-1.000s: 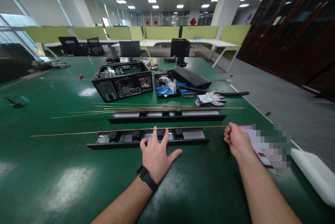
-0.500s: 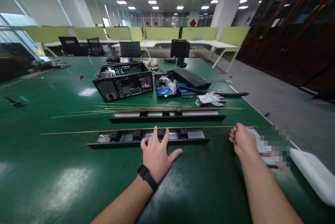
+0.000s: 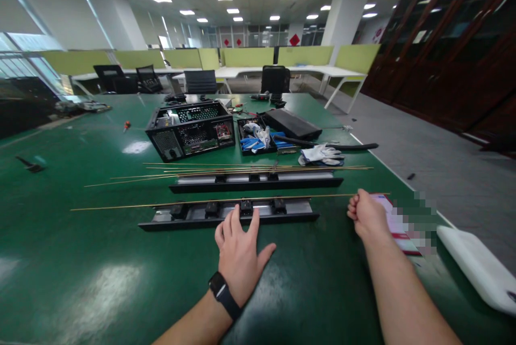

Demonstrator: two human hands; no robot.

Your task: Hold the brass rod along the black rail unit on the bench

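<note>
Holding a thin brass rod (image 3: 330, 195) near its right end, the right hand (image 3: 368, 216) is curled into a fist, to the right of the near rail (image 3: 181, 224). The rod lies along the back edge of this near rail and extends past both its ends, above the green counter (image 3: 302, 291). The left hand (image 3: 237, 251) is spread wide in front of the near rail, with its fingertips over the middle, by the black blocks (image 3: 279, 205); whether they press on anything, I cannot tell. Behind the near rail are the far rail (image 3: 258, 186) and several other rods (image 3: 129, 177), and farther behind is an open computer case (image 3: 189, 133). In my judgement, the rod is very light and fairly stiff, but so long and slender that it may bend or swing at its free end. Its metal is probably smooth, so it can slide between the fingers. A firm pinch close to one end seems suitable, with a second light support near the middle.
</note>
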